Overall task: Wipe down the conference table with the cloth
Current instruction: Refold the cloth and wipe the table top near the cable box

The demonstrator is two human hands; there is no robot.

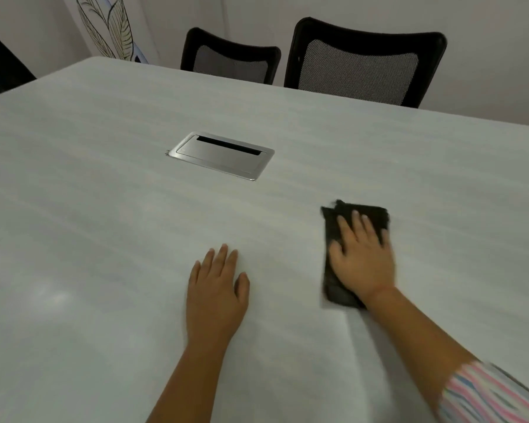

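Striped sleeve [489, 395], right hand [364, 261] pressing black cloth [376, 212] onto table [98, 239]

Soft, fairly dim indoor light with a grey-green cast falls evenly from above. A pale sheen lies on the table [52, 294] at lower left, and shadows are faint. Motion blur smears the right hand [362, 261], the cloth [376, 212] and the sleeve [486, 395]. Wide-angle distortion bows the table's far edge and tilts the chairs [364, 62]. Fine detail is soft throughout.
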